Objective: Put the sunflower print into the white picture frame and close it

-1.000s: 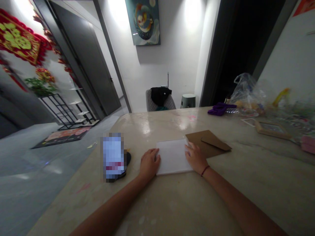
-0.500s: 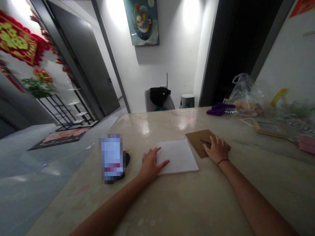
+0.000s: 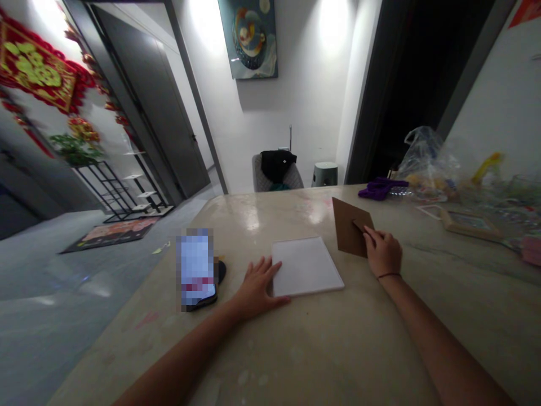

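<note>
A white square panel [image 3: 307,266] with a thin raised edge lies flat on the table [image 3: 321,349]. My left hand [image 3: 257,290] rests at its left edge with the fingers spread, touching it and the table. To the right, my right hand [image 3: 384,251] pinches a narrow strip on a brown board [image 3: 349,228]. The board is tilted up off the table, and part of its right side is hidden behind my fingers.
A phone [image 3: 196,270] sits at the left on a dark round object. At the back right are a purple item [image 3: 380,188], a clear plastic bag [image 3: 426,160] and a wooden frame [image 3: 471,224]. A chair [image 3: 276,172] stands beyond the table.
My right hand has closed on the strip of the brown board and raised the board from flat to tilted. My left hand has stayed at the white panel's left edge, its fingers slightly shifted.
</note>
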`<state>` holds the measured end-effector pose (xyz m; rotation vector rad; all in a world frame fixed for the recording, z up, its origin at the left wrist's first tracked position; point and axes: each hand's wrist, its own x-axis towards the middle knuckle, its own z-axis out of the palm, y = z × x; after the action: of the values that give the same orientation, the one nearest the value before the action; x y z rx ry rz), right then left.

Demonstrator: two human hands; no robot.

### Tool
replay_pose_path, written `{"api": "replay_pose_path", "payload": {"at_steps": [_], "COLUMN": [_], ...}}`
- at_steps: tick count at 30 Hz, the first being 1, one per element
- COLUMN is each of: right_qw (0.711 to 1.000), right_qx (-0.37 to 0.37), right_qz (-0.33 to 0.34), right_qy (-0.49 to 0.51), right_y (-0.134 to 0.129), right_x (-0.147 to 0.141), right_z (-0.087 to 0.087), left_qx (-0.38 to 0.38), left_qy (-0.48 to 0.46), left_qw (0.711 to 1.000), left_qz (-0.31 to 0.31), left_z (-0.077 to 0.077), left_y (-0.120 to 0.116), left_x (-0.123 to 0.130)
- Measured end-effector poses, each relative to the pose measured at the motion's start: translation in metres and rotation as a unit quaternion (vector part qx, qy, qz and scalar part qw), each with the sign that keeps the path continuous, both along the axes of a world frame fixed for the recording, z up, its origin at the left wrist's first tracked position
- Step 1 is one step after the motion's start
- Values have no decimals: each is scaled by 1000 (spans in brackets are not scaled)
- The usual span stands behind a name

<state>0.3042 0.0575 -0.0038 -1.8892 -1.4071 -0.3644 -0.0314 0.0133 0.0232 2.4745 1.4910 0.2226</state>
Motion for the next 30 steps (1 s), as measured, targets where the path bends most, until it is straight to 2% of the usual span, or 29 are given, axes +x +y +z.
{"api": "replay_pose_path", "payload": {"at_steps": [4, 6, 9, 16, 23, 30], "right_qw": [995, 988, 978, 963, 957, 954], "right_qx": [30, 1, -50, -135, -156, -167], "right_qz": [97, 150, 188, 190, 181, 182], "right_qy": [-6, -31, -79, -137, -163, -173], "right_y": [-9, -17, -28, -35, -38, -38], "right_x": [-32, -54, -82, -107, -125, -127], "right_z": [21, 30, 34, 22, 26, 23], "left_qx": [40, 51, 50, 64, 82, 76], "left_qy": [4, 5, 6, -10, -32, -1], "left_qw": [999, 998, 998, 997, 996, 997], "left_qz": [30, 35, 35, 42, 23, 27], "left_z": [-5, -6, -7, -11, -8, -7], "left_y": [0, 1, 2, 2, -1, -2], "left_x": [7, 9, 9, 8, 9, 10]}}
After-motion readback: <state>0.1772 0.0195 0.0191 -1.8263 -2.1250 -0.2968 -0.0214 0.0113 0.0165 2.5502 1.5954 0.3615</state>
